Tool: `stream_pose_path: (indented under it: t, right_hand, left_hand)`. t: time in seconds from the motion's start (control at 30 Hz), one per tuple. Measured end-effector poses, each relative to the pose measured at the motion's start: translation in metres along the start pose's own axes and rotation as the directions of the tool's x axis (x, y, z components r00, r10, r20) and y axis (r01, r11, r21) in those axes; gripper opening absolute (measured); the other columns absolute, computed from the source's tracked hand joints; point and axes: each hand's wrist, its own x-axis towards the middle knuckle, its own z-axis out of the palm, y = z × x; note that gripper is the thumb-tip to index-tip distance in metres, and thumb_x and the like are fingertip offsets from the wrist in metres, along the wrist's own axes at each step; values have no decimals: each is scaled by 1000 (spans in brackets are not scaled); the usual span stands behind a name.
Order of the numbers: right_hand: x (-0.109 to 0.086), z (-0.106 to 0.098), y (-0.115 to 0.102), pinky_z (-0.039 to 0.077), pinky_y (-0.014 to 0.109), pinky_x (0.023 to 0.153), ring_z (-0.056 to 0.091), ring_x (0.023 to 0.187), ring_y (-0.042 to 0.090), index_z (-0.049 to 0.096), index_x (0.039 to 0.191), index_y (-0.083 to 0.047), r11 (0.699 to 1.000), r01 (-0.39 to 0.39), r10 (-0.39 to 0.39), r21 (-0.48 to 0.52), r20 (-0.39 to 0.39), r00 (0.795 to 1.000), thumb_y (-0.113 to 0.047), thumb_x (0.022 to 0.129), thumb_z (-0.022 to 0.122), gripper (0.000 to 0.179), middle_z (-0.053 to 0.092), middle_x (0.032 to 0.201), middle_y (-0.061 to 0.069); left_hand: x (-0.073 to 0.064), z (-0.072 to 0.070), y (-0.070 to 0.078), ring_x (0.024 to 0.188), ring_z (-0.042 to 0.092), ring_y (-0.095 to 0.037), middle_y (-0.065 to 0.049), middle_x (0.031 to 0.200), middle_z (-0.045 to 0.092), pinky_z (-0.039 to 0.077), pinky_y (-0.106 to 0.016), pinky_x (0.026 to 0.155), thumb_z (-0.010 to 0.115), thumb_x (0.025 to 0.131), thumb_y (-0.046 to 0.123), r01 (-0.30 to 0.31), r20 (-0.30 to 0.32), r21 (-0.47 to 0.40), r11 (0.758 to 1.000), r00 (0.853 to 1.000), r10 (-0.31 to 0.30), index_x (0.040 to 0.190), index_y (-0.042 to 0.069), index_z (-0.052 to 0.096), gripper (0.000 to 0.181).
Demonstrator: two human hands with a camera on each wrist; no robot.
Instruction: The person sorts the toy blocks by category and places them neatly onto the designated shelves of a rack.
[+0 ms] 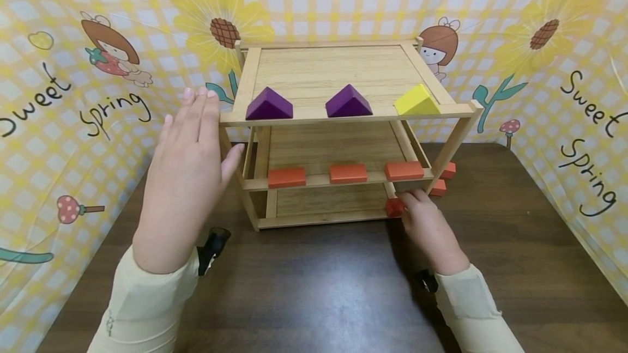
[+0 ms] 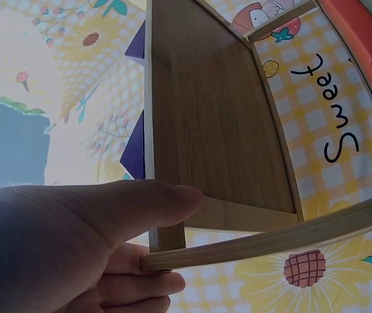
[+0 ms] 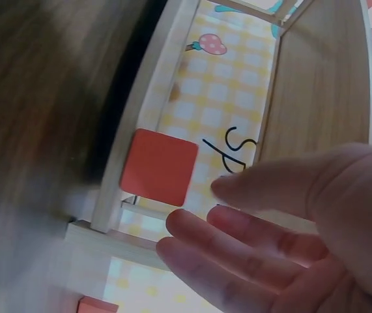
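My left hand is at the front left corner of a three-tier wooden rack, fingers straight. In the left wrist view its thumb lies over the corner of the rack. A red block sits at the right end of the bottom shelf's front rail. Beside that block is my right hand; in the right wrist view the thumb and fingers are spread, with a gap between them and the block. Along the middle shelf's front rail lie three orange-red blocks, the rightmost one nearest the right post.
Two purple triangular prisms, one in the middle, and a yellow prism stand along the top shelf's front. Two more red blocks, one lower, lie on the dark table behind the right post. Patterned cloth surrounds the table.
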Motion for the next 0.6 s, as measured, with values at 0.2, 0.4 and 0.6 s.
stream_pose_path:
  t: [0.2, 0.4, 0.6]
  right_hand:
    - [0, -10, -4, 54, 48, 68, 55, 78, 30, 65, 98, 4, 999, -39, 39, -3, -4, 999, 2, 88, 68, 10, 58, 94, 18]
    - [0, -24, -8, 57, 52, 74, 66, 83, 33, 68, 106, 5, 993, -112, 111, 48, 29, 993, -3, 92, 66, 16, 62, 100, 21]
    - [0, -36, -10, 57, 52, 74, 69, 87, 35, 69, 103, 3, 987, -140, 137, 76, 38, 990, -4, 93, 64, 14, 64, 99, 18]
  left_hand:
    - [0, 0, 0, 148, 33, -38, -28, 152, 43, 29, -63, 115, 77, 91, 15, 1, 0, -2, 1000, 1000, -1, 149, -9, 39, 74]
    - [0, 1, 0, 147, 34, -38, -28, 152, 43, 29, -64, 114, 77, 91, 15, -5, -11, -5, 1000, 1000, 5, 148, -9, 40, 72]
    - [0, 1, 0, 147, 33, -38, -28, 152, 43, 29, -64, 114, 77, 91, 15, -2, -9, -7, 1000, 1000, 1, 149, -9, 39, 73]
